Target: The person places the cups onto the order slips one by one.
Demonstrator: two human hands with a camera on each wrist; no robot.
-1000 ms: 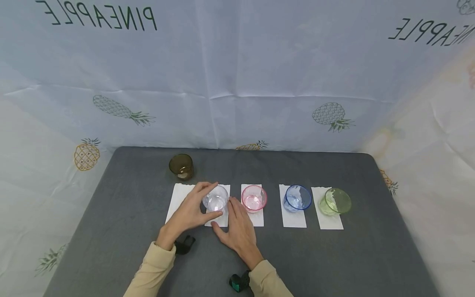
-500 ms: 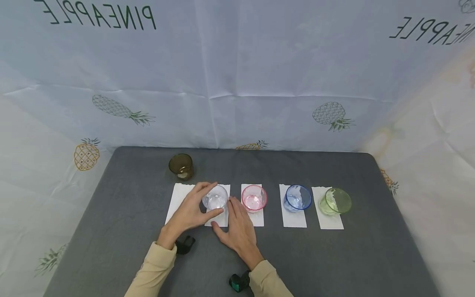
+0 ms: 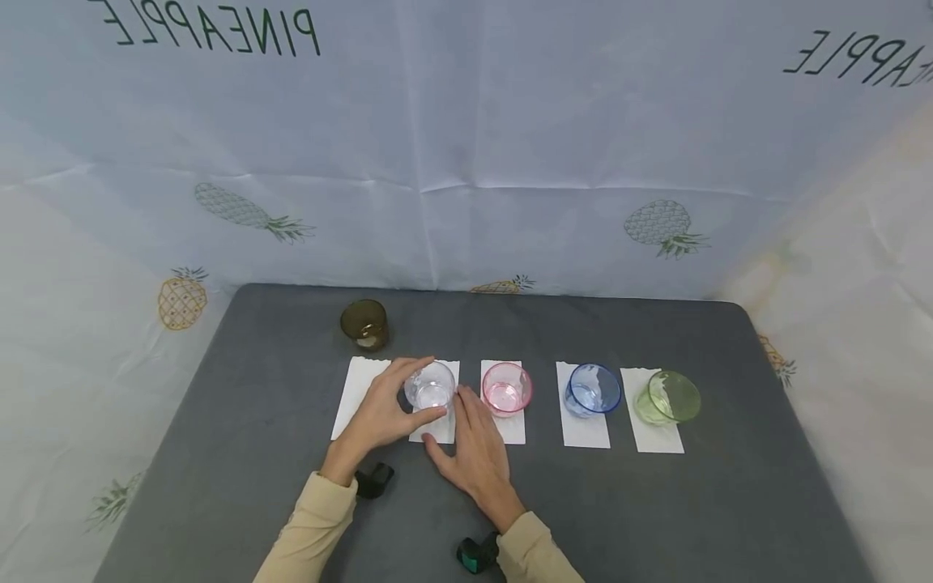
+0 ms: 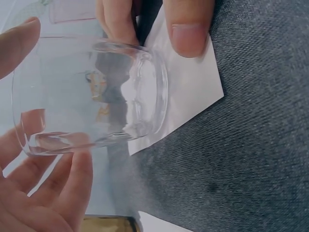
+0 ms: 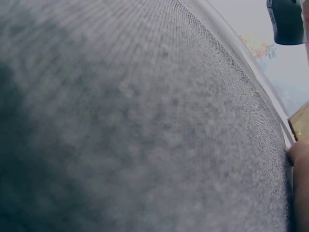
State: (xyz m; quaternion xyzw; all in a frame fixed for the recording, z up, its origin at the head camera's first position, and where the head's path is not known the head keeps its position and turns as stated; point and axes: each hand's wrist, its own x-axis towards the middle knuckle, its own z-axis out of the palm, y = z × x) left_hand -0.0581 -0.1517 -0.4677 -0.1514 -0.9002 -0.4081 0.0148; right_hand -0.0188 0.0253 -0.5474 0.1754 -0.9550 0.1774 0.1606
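A clear glass [image 3: 430,385] stands on a white paper strip [image 3: 434,429] in the head view. My left hand [image 3: 382,410] holds it from the left, thumb at the near side and fingers round the far side. In the left wrist view the clear glass [image 4: 96,92] shows between the thumb [image 4: 19,46] and the fingers [image 4: 72,179]. My right hand [image 3: 475,445] lies low with straight fingers just right of the glass, its thumb spread at the paper's near end. The right wrist view shows mostly grey cloth [image 5: 145,125].
A brown glass [image 3: 365,325] stands at the back left, behind a white paper strip [image 3: 360,385]. To the right, a pink-rimmed glass [image 3: 507,390], a blue glass [image 3: 593,391] and a green glass [image 3: 668,398] each stand on paper. A patterned curtain [image 3: 452,121] hangs behind the table.
The head view has shifted slightly, so everything sits a little further right in it. Both hands and the glasses keep their places on the table.
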